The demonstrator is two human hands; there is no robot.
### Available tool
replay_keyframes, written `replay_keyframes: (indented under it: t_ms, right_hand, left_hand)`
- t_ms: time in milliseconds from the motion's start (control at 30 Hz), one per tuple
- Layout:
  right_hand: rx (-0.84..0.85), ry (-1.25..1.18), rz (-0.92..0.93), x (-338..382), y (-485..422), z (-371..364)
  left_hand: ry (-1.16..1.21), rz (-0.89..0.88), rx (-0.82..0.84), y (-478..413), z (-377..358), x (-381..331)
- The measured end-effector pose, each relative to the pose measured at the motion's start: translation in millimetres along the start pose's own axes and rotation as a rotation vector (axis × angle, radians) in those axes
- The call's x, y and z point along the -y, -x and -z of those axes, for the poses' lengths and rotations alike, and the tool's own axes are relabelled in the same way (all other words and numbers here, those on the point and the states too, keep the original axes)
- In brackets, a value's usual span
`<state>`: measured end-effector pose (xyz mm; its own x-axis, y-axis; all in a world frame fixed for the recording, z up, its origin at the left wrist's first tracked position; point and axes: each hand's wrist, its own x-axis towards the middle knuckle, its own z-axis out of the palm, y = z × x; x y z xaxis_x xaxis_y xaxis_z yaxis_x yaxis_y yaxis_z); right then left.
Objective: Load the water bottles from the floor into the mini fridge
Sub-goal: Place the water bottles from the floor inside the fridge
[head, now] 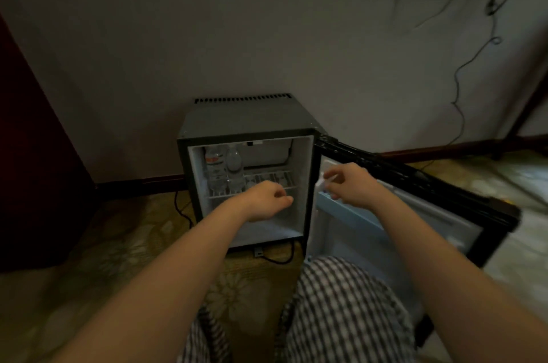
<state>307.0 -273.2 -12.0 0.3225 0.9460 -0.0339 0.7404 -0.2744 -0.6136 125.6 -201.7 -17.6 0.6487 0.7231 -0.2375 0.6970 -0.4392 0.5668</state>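
The black mini fridge (pixel 249 120) stands on the floor against the wall, its door (pixel 415 202) swung open to the right. Two clear water bottles (pixel 225 166) stand upright on the wire shelf (pixel 267 181) at the left of the upper compartment. My left hand (pixel 265 199) hovers in front of the shelf with fingers loosely curled, holding nothing. My right hand (pixel 350 184) is near the inner side of the door by its pale blue rack (pixel 344 208); its fingers are curled, and blur hides whether they hold anything. No bottles show on the floor.
Patterned carpet (pixel 118 244) lies around the fridge. A dark red cabinet (pixel 32 172) stands at the left. Black cables (pixel 456 89) run down the wall and under the fridge. My knees in checked trousers (pixel 341 309) are just before the fridge.
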Motion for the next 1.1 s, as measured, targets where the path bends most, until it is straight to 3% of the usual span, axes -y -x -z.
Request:
replay_keyframes:
  t_ms: [233,533,833,1100]
  right_hand:
    - [-0.082,-0.028,-0.063,-59.0,101.5,45.1]
    - [-0.206,-0.060,-0.215,-157.8,222.9,54.4]
    - [-0.015,-0.079,-0.575,-275.5,290.6,-26.4]
    - [0.063,-0.018,-0.681,-313.4,271.6,-90.4]
  left_hand:
    - [-0.074,-0.233,0.048,36.4,-52.4,-96.2]
    - [-0.010,-0.339,0.248,60.9,-172.5,-159.4]
    - [-0.029,-0.261,0.443,69.3,-280.9,-161.8]
    - [-0.153,-0.127,0.449,61.3,-332.3,-148.5]
